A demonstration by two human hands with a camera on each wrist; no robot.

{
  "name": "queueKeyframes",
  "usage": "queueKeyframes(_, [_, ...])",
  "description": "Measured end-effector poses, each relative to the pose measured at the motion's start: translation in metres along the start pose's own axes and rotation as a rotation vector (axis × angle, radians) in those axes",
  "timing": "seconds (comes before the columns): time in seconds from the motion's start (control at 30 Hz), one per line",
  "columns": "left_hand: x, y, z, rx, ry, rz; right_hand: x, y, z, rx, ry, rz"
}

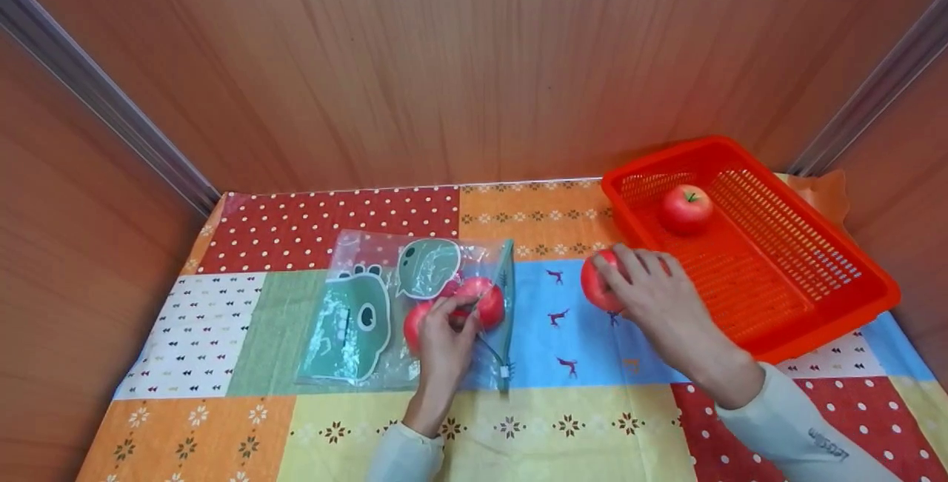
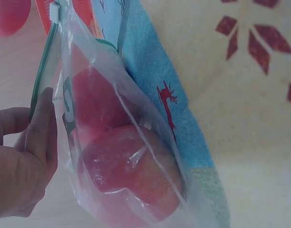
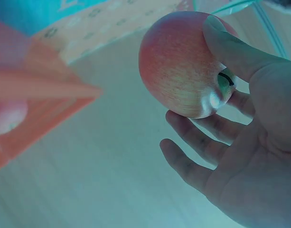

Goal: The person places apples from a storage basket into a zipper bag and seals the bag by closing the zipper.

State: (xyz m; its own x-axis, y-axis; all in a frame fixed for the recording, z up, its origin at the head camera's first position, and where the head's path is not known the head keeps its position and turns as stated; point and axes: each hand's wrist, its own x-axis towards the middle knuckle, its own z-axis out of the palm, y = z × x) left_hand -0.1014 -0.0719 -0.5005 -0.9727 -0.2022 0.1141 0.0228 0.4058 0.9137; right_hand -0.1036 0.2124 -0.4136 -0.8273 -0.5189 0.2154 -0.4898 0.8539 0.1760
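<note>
A clear zip bag [image 1: 355, 245] with green cartoon-animal prints lies flat, its green-edged mouth toward the right. Red apples [image 1: 489, 303] are inside it, pressed against each other in the left wrist view. My left hand [image 1: 446, 341] pinches the green zip edge [image 2: 42, 76] of the bag between thumb and fingers, lifting it. To the right of that mouth, my right hand [image 1: 666, 312] holds another red apple [image 3: 183, 61] above the cloth, thumb on one side and fingers on the other. Its stem end faces the palm.
A red plastic basket [image 1: 748, 282] stands at the right, with one apple [image 1: 686, 209] in its far left part. Patchwork cloth [image 1: 355, 430] covers the table. Wood-grain panels [image 1: 474, 67] rise behind and on both sides. The bag's zip slider [image 1: 505, 372] sits near its front corner.
</note>
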Motion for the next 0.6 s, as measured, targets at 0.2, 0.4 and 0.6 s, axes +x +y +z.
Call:
queueKeyframes(0.2, [0.0, 0.001, 0.0, 0.005, -0.004, -0.031, 0.004, -0.015, 0.011, -0.071, 0.035, -0.069])
queueKeyframes(0.4, [0.001, 0.002, 0.0, 0.009, -0.01, -0.049, 0.007, -0.028, 0.017, -0.005, -0.004, -0.087])
queueKeyframes(0.6, [0.0, 0.001, -0.001, -0.003, -0.013, -0.047, 0.012, -0.042, 0.028, 0.087, 0.019, -0.122])
